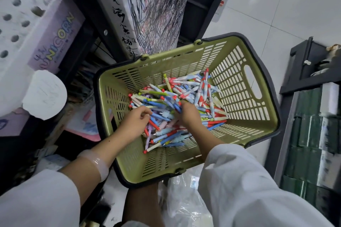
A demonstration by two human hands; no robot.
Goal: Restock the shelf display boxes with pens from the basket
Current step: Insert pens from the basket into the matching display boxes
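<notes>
An olive-green plastic basket (245, 97) with a dark rim sits on the floor below me. A heap of several pens (195, 90) in blue, red, white and green fills its bottom. Both my hands are down in the heap. My left hand (135, 122) curls its fingers around a few pens at the pile's left side. My right hand (188, 113) is closed over some blue pens near the middle. A white display box (24, 24) with round pen holes and a "UNICORN" label stands on the shelf at the upper left.
A scribbled test-paper panel (147, 5) hangs behind the basket. Stacked green boxes (310, 143) and a dark frame stand on the right. A clear plastic bag (182, 199) lies on the white tiled floor by my knee. Shelf stock crowds the left.
</notes>
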